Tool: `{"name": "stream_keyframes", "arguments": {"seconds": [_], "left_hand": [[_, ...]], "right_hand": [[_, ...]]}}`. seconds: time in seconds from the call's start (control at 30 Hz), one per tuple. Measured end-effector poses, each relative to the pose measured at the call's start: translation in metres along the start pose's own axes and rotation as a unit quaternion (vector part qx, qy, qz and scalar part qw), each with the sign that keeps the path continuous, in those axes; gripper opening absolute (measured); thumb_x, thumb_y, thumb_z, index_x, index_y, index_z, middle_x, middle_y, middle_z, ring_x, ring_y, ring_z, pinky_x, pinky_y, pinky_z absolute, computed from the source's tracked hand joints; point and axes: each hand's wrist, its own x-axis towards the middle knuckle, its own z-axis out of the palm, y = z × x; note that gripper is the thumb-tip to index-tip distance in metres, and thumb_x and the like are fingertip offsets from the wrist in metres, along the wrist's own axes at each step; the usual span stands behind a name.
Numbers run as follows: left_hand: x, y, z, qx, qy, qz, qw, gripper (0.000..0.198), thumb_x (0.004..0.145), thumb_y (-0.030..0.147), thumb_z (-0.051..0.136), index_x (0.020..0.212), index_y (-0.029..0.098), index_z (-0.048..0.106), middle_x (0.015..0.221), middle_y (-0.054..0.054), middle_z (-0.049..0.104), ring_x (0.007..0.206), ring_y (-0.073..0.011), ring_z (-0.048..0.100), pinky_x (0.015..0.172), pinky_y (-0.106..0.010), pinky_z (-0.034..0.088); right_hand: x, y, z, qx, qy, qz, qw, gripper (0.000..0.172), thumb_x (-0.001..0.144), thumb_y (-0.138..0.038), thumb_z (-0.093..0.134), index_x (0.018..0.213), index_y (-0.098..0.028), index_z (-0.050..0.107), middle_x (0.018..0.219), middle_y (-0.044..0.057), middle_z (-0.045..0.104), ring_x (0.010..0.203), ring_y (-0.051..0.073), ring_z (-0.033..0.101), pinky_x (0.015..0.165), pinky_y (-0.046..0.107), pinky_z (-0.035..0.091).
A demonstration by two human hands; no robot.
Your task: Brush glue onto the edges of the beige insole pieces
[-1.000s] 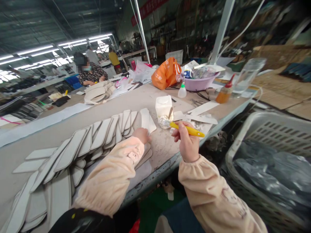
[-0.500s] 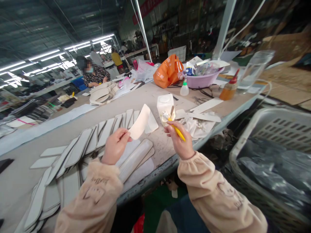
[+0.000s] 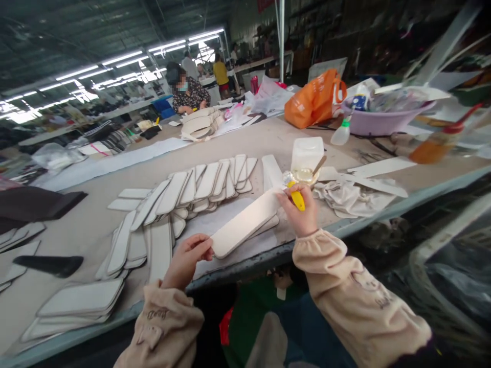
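My left hand [image 3: 192,255] pinches the near end of a long pale strip [image 3: 247,222] with rounded corners. The strip slants up to the right above similar strips at the table edge. My right hand [image 3: 301,207] is closed around a yellow-handled tool [image 3: 297,197], whose tip I cannot make out. Its fingertips meet the strip's far end. Just beyond is an open white plastic container [image 3: 308,152], lying tilted, with pale glue-like matter and a thin stick [image 3: 319,166] at its mouth. Another pale piece [image 3: 271,171] lies left of the container.
Overlapping rows of grey-white strips [image 3: 178,191] cover the table's left and middle. A stack [image 3: 80,299] sits at the near left. Crumpled cloth [image 3: 355,197], an orange bag [image 3: 312,99], a lilac basin [image 3: 383,117] and an amber bottle [image 3: 437,143] stand rightward. A person [image 3: 187,92] works further back.
The strip has come down and right from its raised position. My right hand, still with the yellow-handled tool, now touches its far end. The view has swung left.
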Motion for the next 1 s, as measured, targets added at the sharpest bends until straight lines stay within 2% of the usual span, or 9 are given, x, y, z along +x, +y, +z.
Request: {"name": "stream_keyframes", "arguments": {"seconds": [0.07, 0.13, 0.27, 0.4, 0.63, 1.0], "left_hand": [[0.003, -0.009, -0.003, 0.004, 0.039, -0.016, 0.999, 0.027, 0.073, 0.041, 0.067, 0.071, 0.014, 0.061, 0.060, 0.001, 0.060, 0.053, -0.0094, 0.052, 0.054, -0.022, 0.043], [0.005, -0.018, -0.003, 0.026, 0.060, -0.029, 0.997, 0.028, 0.072, 0.042, 0.066, 0.068, 0.015, 0.060, 0.055, 0.003, 0.057, 0.050, -0.0088, 0.050, 0.050, -0.021, 0.040], [0.012, -0.033, 0.002, 0.127, 0.062, -0.034, 0.989, 0.028, 0.075, 0.043, 0.059, 0.068, 0.016, 0.059, 0.053, 0.003, 0.056, 0.046, -0.0097, 0.049, 0.046, -0.022, 0.036], [0.022, -0.040, 0.006, 0.221, 0.065, -0.036, 0.973, 0.026, 0.079, 0.041, 0.052, 0.072, 0.018, 0.061, 0.056, 0.001, 0.061, 0.048, -0.0125, 0.054, 0.049, -0.023, 0.040], [0.027, -0.038, 0.004, 0.286, 0.079, -0.050, 0.954, 0.022, 0.078, 0.033, 0.052, 0.068, 0.018, 0.064, 0.058, -0.002, 0.066, 0.057, -0.0158, 0.060, 0.058, -0.026, 0.042], [0.028, -0.036, 0.005, 0.316, 0.062, -0.077, 0.943, 0.021, 0.079, 0.033, 0.051, 0.068, 0.020, 0.063, 0.055, -0.001, 0.066, 0.061, -0.0163, 0.064, 0.063, -0.025, 0.045]], "right_hand": [[-0.004, 0.003, 0.005, -0.096, -0.036, -0.018, 0.995, 0.025, 0.079, -0.039, 0.065, 0.089, -0.022, 0.050, 0.081, 0.000, 0.060, 0.072, 0.015, 0.059, 0.068, 0.027, 0.046], [-0.006, 0.007, 0.008, -0.195, -0.080, -0.045, 0.977, 0.021, 0.082, -0.038, 0.063, 0.089, -0.022, 0.053, 0.078, 0.001, 0.062, 0.068, 0.016, 0.058, 0.064, 0.027, 0.043], [-0.006, 0.018, 0.012, -0.290, -0.126, -0.088, 0.945, 0.017, 0.087, -0.039, 0.057, 0.093, -0.023, 0.056, 0.079, 0.002, 0.064, 0.066, 0.017, 0.059, 0.061, 0.026, 0.039], [-0.002, 0.029, 0.016, -0.338, -0.142, -0.095, 0.926, 0.018, 0.088, -0.038, 0.055, 0.094, -0.022, 0.057, 0.079, 0.004, 0.065, 0.067, 0.019, 0.059, 0.060, 0.026, 0.037], [-0.007, 0.037, 0.022, -0.416, -0.165, -0.073, 0.891, 0.021, 0.084, -0.035, 0.058, 0.101, -0.021, 0.058, 0.080, 0.004, 0.067, 0.070, 0.021, 0.062, 0.061, 0.027, 0.037], [-0.010, 0.037, 0.022, -0.426, -0.174, -0.037, 0.887, 0.024, 0.081, -0.036, 0.058, 0.100, -0.022, 0.056, 0.084, 0.003, 0.068, 0.074, 0.022, 0.063, 0.064, 0.029, 0.040]]}}
